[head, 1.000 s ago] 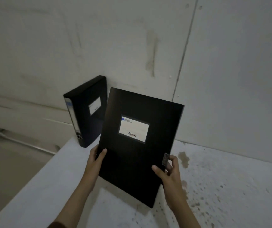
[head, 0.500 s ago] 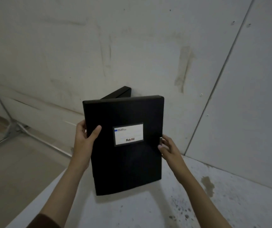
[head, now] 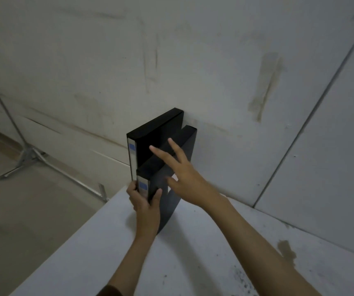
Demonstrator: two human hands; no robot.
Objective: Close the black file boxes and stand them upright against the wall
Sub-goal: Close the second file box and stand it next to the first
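Two closed black file boxes stand upright side by side at the table's far left corner, their far ends at the wall. The left box shows its white spine label with a blue patch. The right box stands just beside it, slightly lower and nearer to me. My left hand grips the near spine of the right box, thumb on its right face. My right hand hovers over the right box's top and side with fingers spread; whether it touches the box is unclear.
The white table has dark stains at the right. Its left edge drops to a glossy floor where a metal tripod stand is spread. A vertical seam in the wall runs down on the right.
The box I held flat-on has been turned spine toward me and set upright beside the first box. My right hand has let go and opened; my left hand moved down to the spine.
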